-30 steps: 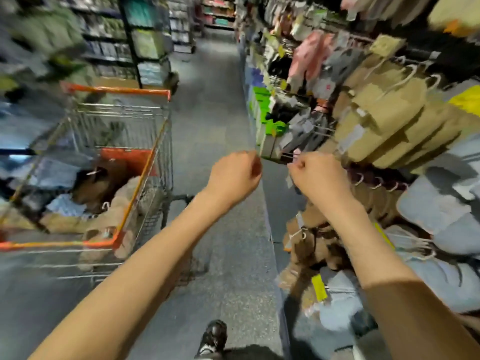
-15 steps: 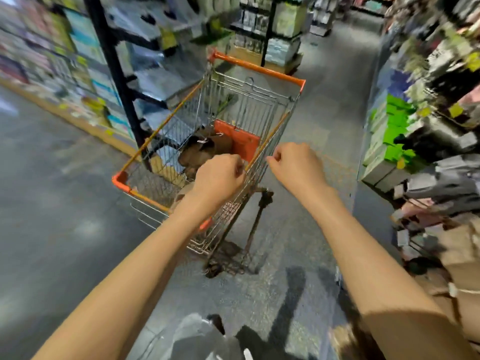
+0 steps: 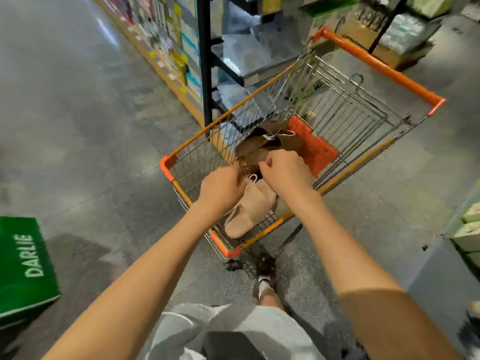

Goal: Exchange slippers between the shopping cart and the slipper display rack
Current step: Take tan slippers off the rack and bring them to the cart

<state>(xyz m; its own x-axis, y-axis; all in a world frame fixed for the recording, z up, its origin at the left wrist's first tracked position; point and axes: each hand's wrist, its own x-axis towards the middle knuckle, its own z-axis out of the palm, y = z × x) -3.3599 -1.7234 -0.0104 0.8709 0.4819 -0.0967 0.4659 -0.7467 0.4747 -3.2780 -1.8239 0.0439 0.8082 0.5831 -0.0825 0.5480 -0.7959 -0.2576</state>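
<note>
Beige slippers (image 3: 249, 211) lie in the shopping cart (image 3: 345, 162), partly hidden by both wrists; brown slippers (image 3: 257, 149) sit beyond them. Left hand (image 3: 220, 188) and right hand (image 3: 285, 172) hover over them with fingers curled; whether they pinch anything I cannot tell.

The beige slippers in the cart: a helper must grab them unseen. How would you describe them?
Find the orange-rimmed wire shopping cart in the aisle. Inside, at the end nearest the person, beneath both hands, lie the beige slippers with a white hanger hook. The brown slippers farther in, by the orange flap, are much darker.
</note>
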